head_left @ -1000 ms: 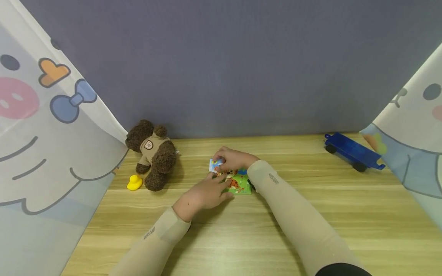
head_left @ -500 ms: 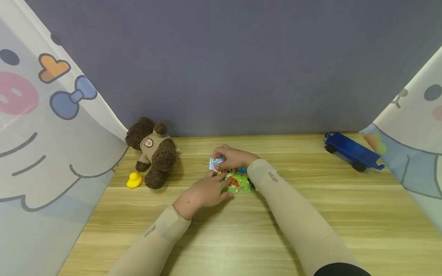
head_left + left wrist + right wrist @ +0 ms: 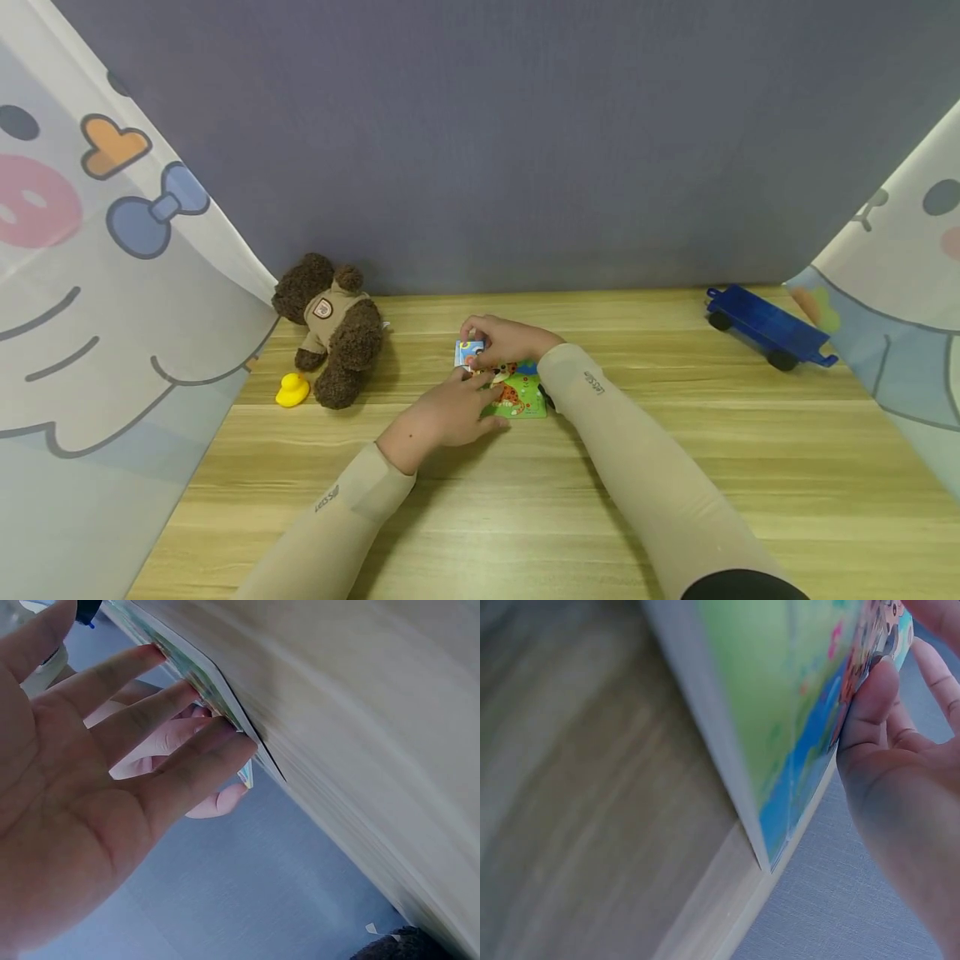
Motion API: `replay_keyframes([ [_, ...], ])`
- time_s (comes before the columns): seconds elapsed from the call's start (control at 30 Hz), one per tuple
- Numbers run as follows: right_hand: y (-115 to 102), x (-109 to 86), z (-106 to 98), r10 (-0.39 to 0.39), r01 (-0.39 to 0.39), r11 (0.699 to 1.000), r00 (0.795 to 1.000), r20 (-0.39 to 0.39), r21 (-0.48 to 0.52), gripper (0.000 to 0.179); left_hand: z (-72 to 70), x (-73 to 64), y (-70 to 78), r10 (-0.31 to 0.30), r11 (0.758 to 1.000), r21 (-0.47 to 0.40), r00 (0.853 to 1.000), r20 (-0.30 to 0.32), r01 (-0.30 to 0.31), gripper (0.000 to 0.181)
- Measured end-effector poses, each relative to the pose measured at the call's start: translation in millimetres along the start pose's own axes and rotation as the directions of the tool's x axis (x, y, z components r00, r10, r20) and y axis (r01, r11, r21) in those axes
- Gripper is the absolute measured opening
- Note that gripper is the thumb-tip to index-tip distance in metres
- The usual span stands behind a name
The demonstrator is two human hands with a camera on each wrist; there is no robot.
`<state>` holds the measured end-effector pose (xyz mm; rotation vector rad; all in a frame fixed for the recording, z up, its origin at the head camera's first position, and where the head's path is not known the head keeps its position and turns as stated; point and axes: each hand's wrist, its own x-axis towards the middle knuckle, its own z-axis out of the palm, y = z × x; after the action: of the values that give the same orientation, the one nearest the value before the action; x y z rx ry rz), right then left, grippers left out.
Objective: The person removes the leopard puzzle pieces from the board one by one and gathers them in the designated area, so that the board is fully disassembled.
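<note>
Yellow duck (image 3: pixel 292 390) and teddy bear (image 3: pixel 337 329) are left well apart from the left fingers; left hand (image 3: pixel 447 415) is spread, fingers near straight, tips rested on the picture board (image 3: pixel 531 402), nothing gripped. Beyond those tips, at the board's far left corner, a blue corner piece (image 3: pixel 463 356) is pinched by the right hand (image 3: pixel 512 342), thumb and fingertips drawn close. Hardly any change over the last second, so handling there is judged unfinished. Piece's raised edge is shown by left wrist view, board's pale side by right wrist only. Blue cart (image 3: pixel 768 327) is parked far right of both hands' fingers
</note>
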<state>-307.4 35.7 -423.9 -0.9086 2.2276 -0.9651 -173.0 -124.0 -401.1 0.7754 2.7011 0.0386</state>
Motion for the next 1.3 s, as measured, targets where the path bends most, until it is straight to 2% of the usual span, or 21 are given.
replay_keyframes([
  [0.33, 1.4, 1.5, -0.6, 0.002, -0.002, 1.000, 1.000, 0.002, 0.008, 0.035, 0.4, -0.4, 0.3, 0.007, 1.000, 0.004, 1.000, 0.002, -0.007, 0.063],
  [0.6, 2.0, -0.7, -2.0, 0.018, -0.018, 0.999, 1.000, 0.015, 0.048, 0.027, 0.8, 0.6, 1.8, 0.022, 1.000, 0.016, 1.000, -0.017, -0.022, 0.060],
  [0.8, 7.4, -0.8, -3.1, 0.038, -0.038, 0.994, 0.999, 0.005, 0.104, 0.025, -1.4, 3.4, 1.6, 0.027, 1.000, -0.011, 1.000, -0.014, -0.027, 0.059],
  [1.03, 7.1, -3.1, -5.3, 0.094, -0.085, 0.963, 0.995, -0.024, 0.254, 0.027, -4.1, 3.4, 1.1, 0.053, 0.999, -0.001, 0.998, -0.018, -0.054, 0.059],
  [1.3, 8.2, -2.6, -7.9, 0.149, -0.122, 0.929, 0.987, -0.052, 0.349, 0.031, -5.6, 3.1, 1.3, 0.054, 0.998, -0.016, 0.998, -0.015, -0.055, 0.060],
])
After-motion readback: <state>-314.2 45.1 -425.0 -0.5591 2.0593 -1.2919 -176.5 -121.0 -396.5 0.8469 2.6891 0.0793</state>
